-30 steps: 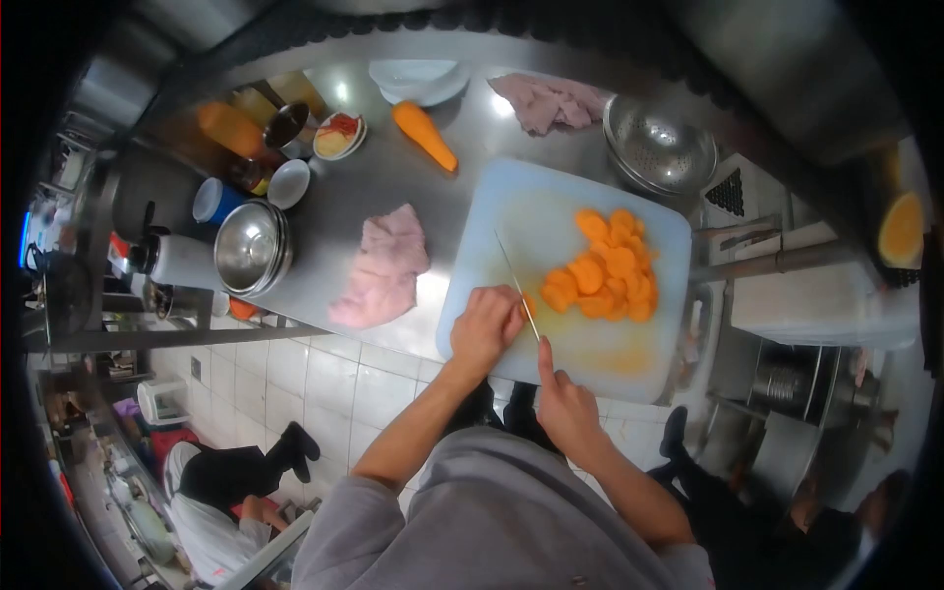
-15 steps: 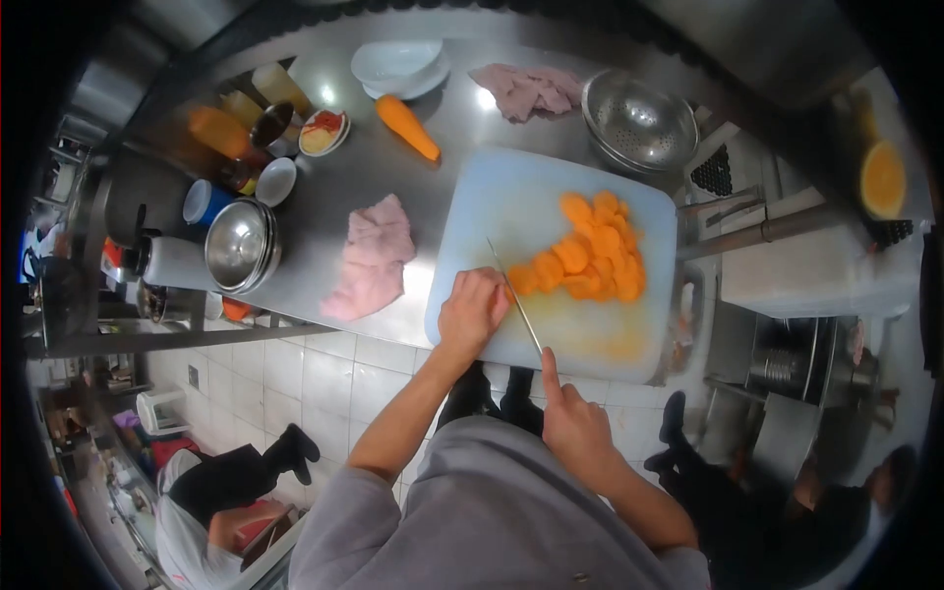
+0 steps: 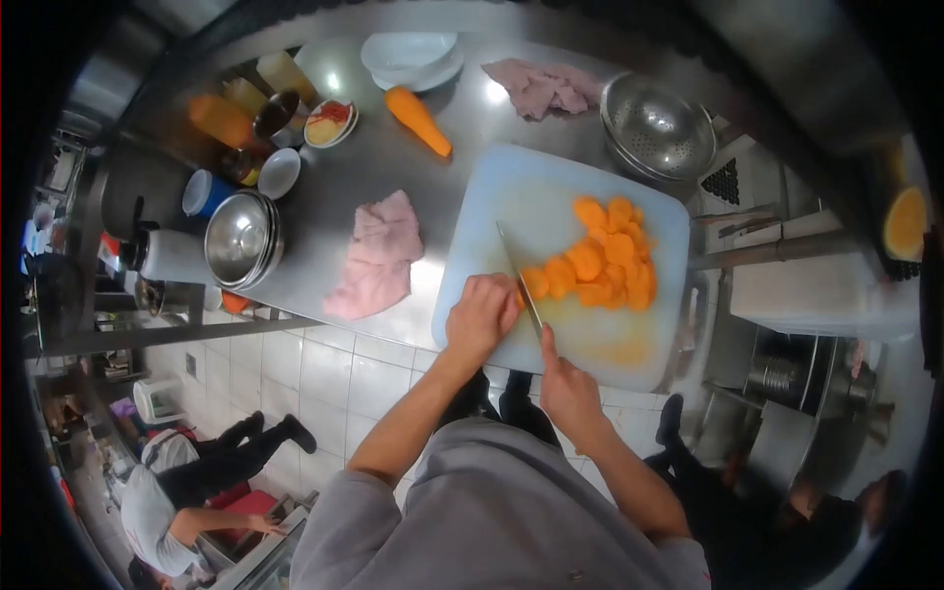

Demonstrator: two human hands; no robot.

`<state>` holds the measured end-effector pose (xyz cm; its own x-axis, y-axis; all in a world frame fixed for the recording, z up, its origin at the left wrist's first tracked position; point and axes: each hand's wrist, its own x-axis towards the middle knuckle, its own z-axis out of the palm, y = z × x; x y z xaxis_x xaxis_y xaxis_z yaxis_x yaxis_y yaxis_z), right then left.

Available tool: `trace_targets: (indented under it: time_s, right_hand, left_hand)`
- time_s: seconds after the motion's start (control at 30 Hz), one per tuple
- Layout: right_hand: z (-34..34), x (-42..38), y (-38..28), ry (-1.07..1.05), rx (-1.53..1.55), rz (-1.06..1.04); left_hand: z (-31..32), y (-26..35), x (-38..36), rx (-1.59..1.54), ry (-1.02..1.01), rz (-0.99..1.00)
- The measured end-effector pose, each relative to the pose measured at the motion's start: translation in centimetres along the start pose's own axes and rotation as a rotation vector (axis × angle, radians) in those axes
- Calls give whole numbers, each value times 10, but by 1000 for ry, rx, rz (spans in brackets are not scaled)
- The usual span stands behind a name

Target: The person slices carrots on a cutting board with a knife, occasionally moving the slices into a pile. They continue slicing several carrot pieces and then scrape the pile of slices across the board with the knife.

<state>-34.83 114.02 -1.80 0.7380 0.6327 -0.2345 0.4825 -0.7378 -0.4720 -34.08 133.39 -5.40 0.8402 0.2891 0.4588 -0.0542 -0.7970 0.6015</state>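
On a pale blue cutting board [image 3: 511,182], my left hand [image 3: 480,317] has its fingers curled over a carrot piece, mostly hidden beneath them. My right hand [image 3: 570,395] grips a knife [image 3: 517,267], index finger stretched along the top of the blade. The blade stands right beside my left fingertips, against the carrot's cut end. Orange carrot slices [image 3: 612,258] spread in an overlapping heap to the right of the blade. A whole peeled carrot [image 3: 419,122] lies on the steel counter beyond the board. Left of the board is a crumpled pink cloth [image 3: 379,258].
Stacked metal bowls [image 3: 236,241] and a small dish of red and yellow food [image 3: 328,125] stand left. White bowls [image 3: 408,59], another cloth [image 3: 546,87] and a metal colander [image 3: 657,128] line the back. Other people are at lower left [image 3: 157,506] and lower right [image 3: 787,531].
The whole view has shifted slightly, and the knife blade has tilted a little. At lower left the other person has changed posture, an arm now reaching out.
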Motion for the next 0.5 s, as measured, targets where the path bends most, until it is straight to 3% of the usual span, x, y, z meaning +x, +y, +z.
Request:
trace_targets:
  time_s: [0.5]
  right_hand:
    - [-66, -54, -40, -155, -85, 63]
  left_hand:
    - [0, 1, 4, 11, 10, 15]
